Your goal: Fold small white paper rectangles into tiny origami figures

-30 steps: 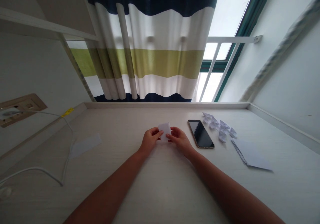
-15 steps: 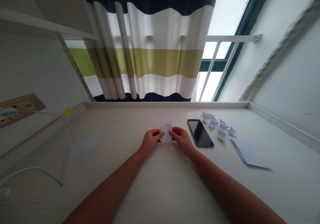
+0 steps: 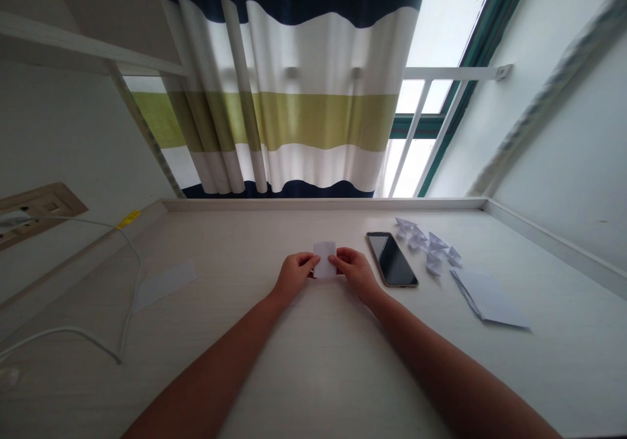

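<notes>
Fingers [image 3: 312, 262] pinch a blank white paper [image 3: 324, 259].

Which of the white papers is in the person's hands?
The small white rectangle between the left hand and right hand; the larger folded sheet, the paper strip and the little folded pieces all lie on the desk.

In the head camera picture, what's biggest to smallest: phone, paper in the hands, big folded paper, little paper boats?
Big folded paper sheet
Black smartphone
White paper between the left hand and right hand
Each little paper boat
</notes>
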### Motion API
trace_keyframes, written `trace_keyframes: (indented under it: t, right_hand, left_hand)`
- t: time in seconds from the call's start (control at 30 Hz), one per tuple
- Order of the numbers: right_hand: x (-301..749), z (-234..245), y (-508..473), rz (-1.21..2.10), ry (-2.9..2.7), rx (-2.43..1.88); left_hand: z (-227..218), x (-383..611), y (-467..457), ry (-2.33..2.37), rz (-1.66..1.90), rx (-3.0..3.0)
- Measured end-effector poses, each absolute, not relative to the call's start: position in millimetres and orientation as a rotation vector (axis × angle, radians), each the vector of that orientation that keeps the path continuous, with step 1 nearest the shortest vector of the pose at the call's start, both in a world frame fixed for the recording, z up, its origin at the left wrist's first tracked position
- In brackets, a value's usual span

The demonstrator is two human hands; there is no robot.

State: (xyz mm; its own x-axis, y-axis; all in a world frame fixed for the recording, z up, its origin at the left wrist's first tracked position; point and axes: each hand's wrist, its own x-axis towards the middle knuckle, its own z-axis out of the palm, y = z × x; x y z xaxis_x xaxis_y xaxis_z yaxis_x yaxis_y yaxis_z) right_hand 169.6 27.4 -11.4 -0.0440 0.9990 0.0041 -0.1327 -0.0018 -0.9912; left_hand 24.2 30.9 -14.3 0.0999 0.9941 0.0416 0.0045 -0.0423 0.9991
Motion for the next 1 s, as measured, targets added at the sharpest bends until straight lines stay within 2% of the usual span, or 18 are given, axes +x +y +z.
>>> trace_keyframes:
  t: [0.73, 1.0]
  right_hand:
    - [175.2, -2.9, 29.3, 1.538, -1.008, -1.069]
    - [179.1, -7.1, 32.0, 1.488, -1.029, -1.057]
  left_hand:
    - [-15.6, 12.8, 38.1, 1.162, 1.169, 1.420]
    - [-10.8, 15.2, 34.6, 1.172, 1.154, 1.403]
